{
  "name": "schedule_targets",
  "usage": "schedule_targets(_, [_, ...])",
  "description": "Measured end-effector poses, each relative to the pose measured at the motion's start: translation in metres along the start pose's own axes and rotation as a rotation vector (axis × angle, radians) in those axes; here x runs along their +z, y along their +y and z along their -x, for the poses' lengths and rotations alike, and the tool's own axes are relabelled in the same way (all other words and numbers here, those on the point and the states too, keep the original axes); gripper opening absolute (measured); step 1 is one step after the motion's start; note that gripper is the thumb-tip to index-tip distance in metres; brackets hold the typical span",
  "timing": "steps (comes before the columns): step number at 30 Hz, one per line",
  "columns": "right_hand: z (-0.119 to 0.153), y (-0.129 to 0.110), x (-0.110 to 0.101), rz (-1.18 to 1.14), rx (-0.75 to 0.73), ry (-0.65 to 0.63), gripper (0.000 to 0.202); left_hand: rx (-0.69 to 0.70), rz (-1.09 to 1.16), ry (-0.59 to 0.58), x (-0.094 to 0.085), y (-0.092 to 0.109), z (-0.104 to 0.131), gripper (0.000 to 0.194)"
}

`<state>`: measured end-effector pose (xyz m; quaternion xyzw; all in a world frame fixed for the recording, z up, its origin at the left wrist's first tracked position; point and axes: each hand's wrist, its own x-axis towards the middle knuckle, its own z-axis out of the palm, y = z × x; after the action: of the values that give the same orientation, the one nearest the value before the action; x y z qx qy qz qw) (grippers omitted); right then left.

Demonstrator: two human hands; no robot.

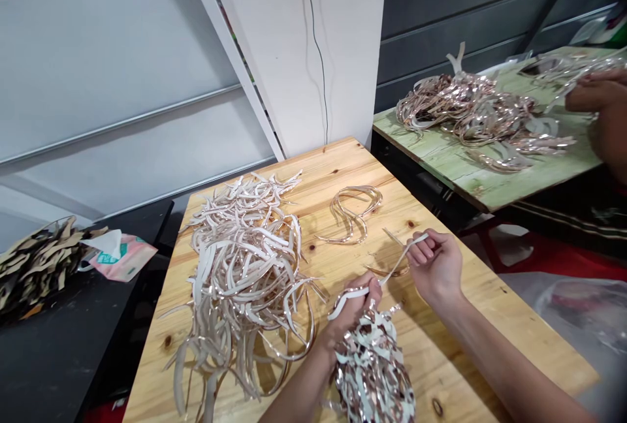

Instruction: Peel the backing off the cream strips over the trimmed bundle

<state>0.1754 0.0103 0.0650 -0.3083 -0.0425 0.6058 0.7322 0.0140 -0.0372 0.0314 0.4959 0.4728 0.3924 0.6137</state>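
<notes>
A thin white strip [398,262] stretches between my two hands above the wooden table [431,358]. My left hand [360,299] is closed on it, with one end curling out past the fingers. My right hand [437,266] pinches the other end between thumb and fingers. Beneath my left wrist lies a bunch of short, shiny rose-gold and white scraps [375,371]. To the left spreads a large heap of white and rose-gold strips [245,260]. A few curved rose-gold strips [350,214] rest beyond my hands.
At the right, a green table [480,181] holds a shiny strip pile [470,109], with another person's hand [597,93] at its edge. A black table [63,358] at the left bears dark and tan scraps [44,263] and a tissue pack [125,258]. A white pillar [304,51] stands behind.
</notes>
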Motion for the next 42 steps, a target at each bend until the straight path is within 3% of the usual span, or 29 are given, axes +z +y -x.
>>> schedule_targets(4, [-0.001,0.006,-0.001,0.073,-0.109,0.026,0.029,0.057,-0.006,-0.047,-0.001,0.004,0.003,0.046])
schedule_targets(8, [0.004,0.018,-0.001,0.402,-0.295,-0.123,0.02,0.05,0.016,-0.046,-0.006,0.007,0.004,0.041])
schedule_targets(10, [0.006,0.022,-0.003,0.691,-0.32,-0.221,0.019,0.073,0.027,0.007,-0.007,0.003,0.003,0.041])
schedule_targets(13, [0.01,0.024,-0.006,1.083,-0.316,-0.393,0.022,0.169,0.006,0.183,-0.008,-0.003,0.001,0.044])
schedule_targets(17, [0.014,0.023,-0.006,1.317,-0.351,-0.604,0.021,0.211,-0.024,0.285,-0.008,0.002,0.003,0.038])
schedule_targets(21, [0.017,0.023,-0.006,1.293,-0.352,-0.725,0.013,0.248,-0.032,0.336,-0.01,0.005,0.003,0.038])
schedule_targets(24, [0.018,0.023,-0.005,1.244,-0.348,-0.772,0.035,0.262,-0.014,0.336,-0.011,0.0,0.002,0.033])
schedule_targets(29, [0.017,0.023,-0.005,1.26,-0.304,-0.776,0.015,0.259,0.0,0.293,-0.011,-0.006,-0.001,0.029])
schedule_targets(37, [0.02,0.026,-0.004,1.322,-0.312,-0.809,0.02,0.324,-0.036,0.338,-0.01,-0.004,-0.003,0.034])
schedule_targets(39, [0.021,0.028,-0.003,1.266,-0.244,-0.83,0.023,0.345,-0.025,0.358,-0.01,-0.004,-0.003,0.034])
schedule_targets(42, [0.022,0.03,-0.002,1.087,-0.02,-0.834,0.029,0.323,0.042,0.326,-0.01,-0.003,-0.003,0.033])
